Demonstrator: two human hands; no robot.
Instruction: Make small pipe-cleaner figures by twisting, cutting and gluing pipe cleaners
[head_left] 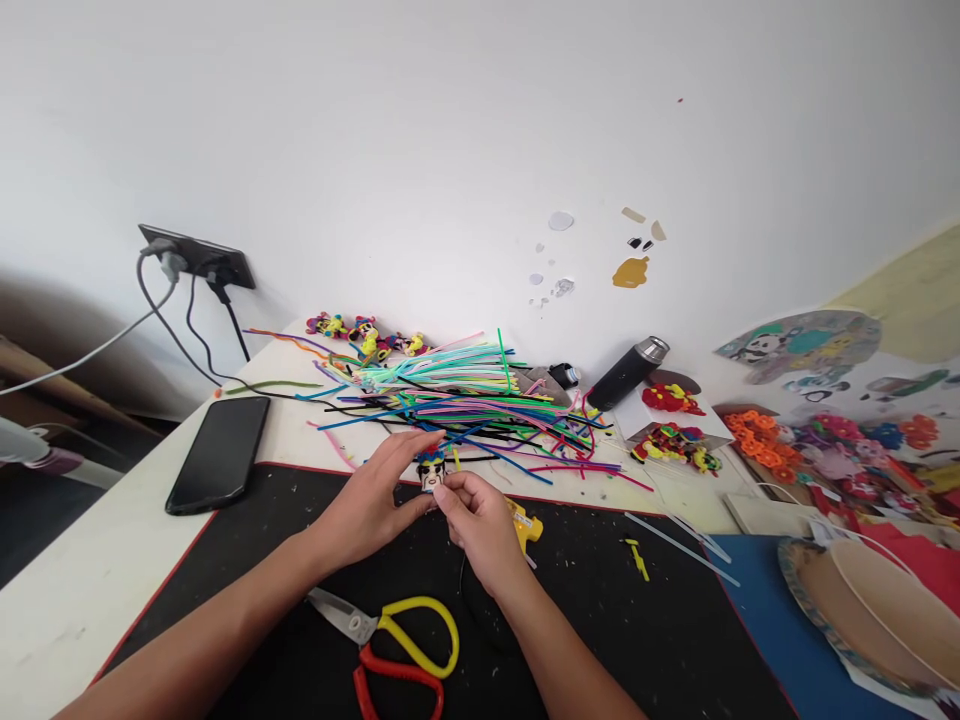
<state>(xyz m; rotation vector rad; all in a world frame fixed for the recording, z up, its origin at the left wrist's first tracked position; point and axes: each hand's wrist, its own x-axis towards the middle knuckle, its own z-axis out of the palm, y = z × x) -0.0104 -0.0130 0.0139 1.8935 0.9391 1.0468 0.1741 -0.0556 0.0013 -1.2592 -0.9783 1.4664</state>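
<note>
A small doll head (pixel 431 474) with a white face, black drawn features and a blue top is held up between both hands. My left hand (pixel 379 490) grips it from the left, fingers over the top and thumb underneath. From the right, the thumb and fingers of my right hand (pixel 480 520) pinch its lower edge. A yellow glue gun (pixel 527 525) lies partly hidden behind my right hand. Below the hands, scissors (pixel 405 640) with one yellow and one red handle rest on the black mat (pixel 600 640).
Behind the hands spreads a pile of colourful pipe cleaners (pixel 450 400). A phone (pixel 219 453) lies at left. Clear glue sticks (pixel 682 548) and yellow scraps (pixel 637 560) are on the right. A black thermos (pixel 626 373) and finished figures (pixel 675 445) stand beyond, near a basket (pixel 795 590).
</note>
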